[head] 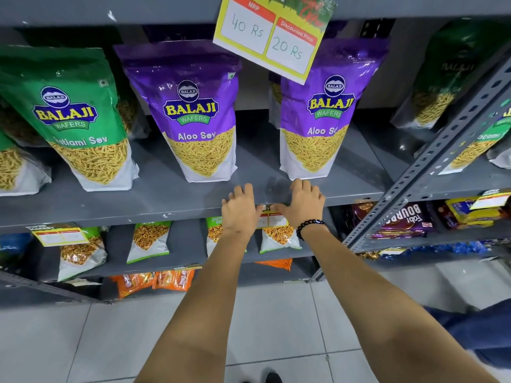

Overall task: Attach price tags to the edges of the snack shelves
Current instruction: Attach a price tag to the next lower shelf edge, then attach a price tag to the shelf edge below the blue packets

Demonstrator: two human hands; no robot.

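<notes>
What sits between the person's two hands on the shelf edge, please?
In the head view, a yellow price tag hangs on the shelf edge between the left hand and right hand; both hands press it there.

Our two hands cover most of the price tag (272, 218) at the shelf edge (110, 214), and its figures are too faint for us to read. The upper tag (269, 34) is cut off by the top edge. We cannot read the small yellow tag (59, 234).
</notes>
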